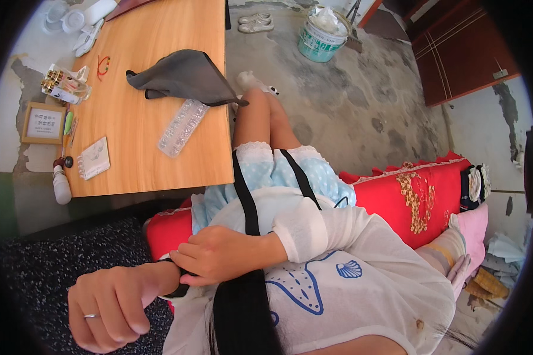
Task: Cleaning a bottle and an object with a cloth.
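My left hand [109,306], with a ring on one finger, is at the lower left, its fingers curled in and nothing visible in it. Around that wrist is a black wristband [177,290]. My right hand [224,255] reaches across from the right, its fingers closed over the band and wrist, hiding part of the band. On the wooden table [129,177] ahead, a dark grey sheer cloth [184,75] hangs slightly over the right edge. A clear plastic compartment box [183,128] lies partly beneath it. A spiral notepad [94,158] is near the left edge.
A framed sheet [43,123], small bottles [66,86] and a red bracelet [103,66] are at the table's left side. A bucket [322,40] and white shoes [255,23] are on the concrete floor. Red bedding [382,195] lies to the right, a speckled black surface [71,248] to the left.
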`<state>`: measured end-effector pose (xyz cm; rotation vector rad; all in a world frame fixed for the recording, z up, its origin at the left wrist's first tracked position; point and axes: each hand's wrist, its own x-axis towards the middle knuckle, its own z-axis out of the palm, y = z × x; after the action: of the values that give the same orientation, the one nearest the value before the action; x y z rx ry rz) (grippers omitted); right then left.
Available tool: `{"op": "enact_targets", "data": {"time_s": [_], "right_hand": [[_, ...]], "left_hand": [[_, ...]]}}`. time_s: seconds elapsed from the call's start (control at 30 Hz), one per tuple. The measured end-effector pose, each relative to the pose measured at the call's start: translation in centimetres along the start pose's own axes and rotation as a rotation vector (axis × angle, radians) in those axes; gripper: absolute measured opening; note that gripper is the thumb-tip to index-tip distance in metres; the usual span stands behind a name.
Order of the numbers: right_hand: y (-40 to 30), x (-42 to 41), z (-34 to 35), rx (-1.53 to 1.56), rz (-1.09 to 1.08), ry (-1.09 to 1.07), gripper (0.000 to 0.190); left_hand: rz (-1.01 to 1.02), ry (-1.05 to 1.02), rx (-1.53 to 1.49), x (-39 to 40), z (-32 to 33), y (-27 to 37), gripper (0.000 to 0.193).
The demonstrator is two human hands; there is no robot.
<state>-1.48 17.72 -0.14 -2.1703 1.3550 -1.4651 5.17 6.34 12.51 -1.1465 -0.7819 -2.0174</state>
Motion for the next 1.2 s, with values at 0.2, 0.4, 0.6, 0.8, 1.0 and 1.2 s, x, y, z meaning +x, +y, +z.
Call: {"op": "enact_targets", "data": {"time_s": [0.2,0.4,0.6,0.8,1.0,1.2], "right_hand": [[0.9,1.4,1.0,0.081,0.063,-0.326,0.05],[9.2,4.3,-4.1,-0.251,-0.069,0.06,0.036],[16.1,10.3,-8.0,-0.48,0.31,0.299,0.036],[21.8,12.1,-8.4,-0.593,0.279,-0.07,0.04],[19.5,10.1,-13.9,0.077,0.655,0.58,0.022],[14.3,6.3,-12.8,0.101,0.765,0.503,0.011]], "left_hand": [[-0.22,0.564,1.086,-4.8,-2.4,5.2,0.02],[-1.039,0.256,2.237,-9.2,-9.3,4.3,0.051],[-0.948,0.06,2.314,-9.2,-11.3,2.2,0.052],[-0.975,0.08,2.255,-8.7,-12.1,2.0,0.046],[-1.01,0.121,2.218,-8.5,-11.4,2.5,0.051],[-0.943,0.115,2.194,-9.9,-12.1,2.6,0.057]]}}
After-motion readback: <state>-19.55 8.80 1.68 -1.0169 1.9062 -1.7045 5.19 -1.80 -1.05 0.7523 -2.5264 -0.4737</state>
